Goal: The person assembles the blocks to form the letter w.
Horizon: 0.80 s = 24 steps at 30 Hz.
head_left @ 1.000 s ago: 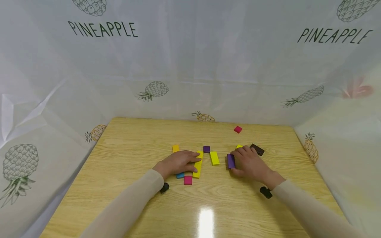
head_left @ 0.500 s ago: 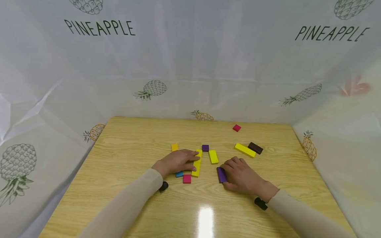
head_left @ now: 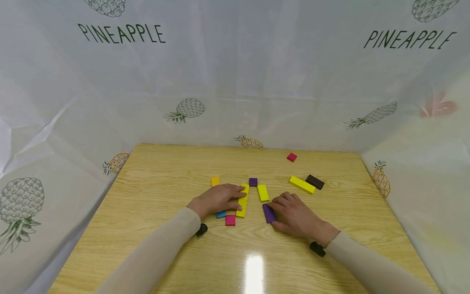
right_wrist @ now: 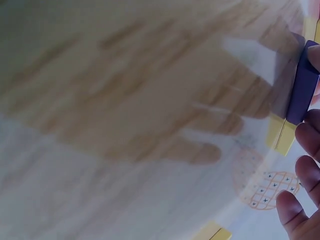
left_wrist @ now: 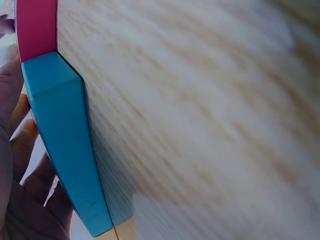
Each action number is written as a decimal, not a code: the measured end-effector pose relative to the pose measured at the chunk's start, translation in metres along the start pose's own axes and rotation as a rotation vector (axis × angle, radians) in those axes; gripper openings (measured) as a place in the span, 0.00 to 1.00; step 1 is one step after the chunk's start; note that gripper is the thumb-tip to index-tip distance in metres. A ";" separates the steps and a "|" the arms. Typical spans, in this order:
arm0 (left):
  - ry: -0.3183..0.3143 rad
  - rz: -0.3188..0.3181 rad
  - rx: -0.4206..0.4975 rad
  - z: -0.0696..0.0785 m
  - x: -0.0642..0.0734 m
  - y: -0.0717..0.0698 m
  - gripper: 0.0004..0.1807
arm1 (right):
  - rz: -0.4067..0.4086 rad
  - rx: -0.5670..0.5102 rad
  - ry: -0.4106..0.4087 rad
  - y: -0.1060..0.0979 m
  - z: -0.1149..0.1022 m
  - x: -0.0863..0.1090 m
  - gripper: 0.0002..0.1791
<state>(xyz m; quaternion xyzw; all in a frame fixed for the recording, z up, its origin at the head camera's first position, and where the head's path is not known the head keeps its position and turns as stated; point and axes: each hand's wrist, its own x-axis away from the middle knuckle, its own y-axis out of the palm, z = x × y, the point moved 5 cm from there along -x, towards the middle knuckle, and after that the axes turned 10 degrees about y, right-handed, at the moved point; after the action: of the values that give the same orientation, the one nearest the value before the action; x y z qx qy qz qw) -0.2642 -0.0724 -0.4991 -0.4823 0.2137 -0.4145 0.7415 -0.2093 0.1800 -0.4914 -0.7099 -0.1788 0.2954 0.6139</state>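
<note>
Under the relaxed left hand (head_left: 216, 199), a long yellow block (head_left: 241, 209); right hand (head_left: 298, 217) pinches purple oblong block (head_left: 268, 213), seemingly mid-placement, needing alignment.

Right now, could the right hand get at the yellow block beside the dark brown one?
Probably yes: only bare table shows between the right hand and that yellow block, and nothing lies on top. The hand pinches a purple block, though, so it would likely have to let go first.
</note>
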 end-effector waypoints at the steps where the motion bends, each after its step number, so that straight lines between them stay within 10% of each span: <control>1: 0.000 0.000 -0.002 0.000 0.000 0.000 0.33 | 0.002 -0.001 -0.002 0.001 0.000 -0.001 0.30; 24: -0.018 -0.007 0.000 0.001 0.000 0.000 0.32 | -0.011 0.023 0.015 0.002 -0.001 -0.008 0.29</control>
<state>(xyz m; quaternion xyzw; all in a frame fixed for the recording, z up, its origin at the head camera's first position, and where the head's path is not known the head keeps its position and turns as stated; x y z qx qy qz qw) -0.2642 -0.0718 -0.4988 -0.4870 0.2054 -0.4127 0.7418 -0.2150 0.1734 -0.4917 -0.7040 -0.1747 0.2889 0.6248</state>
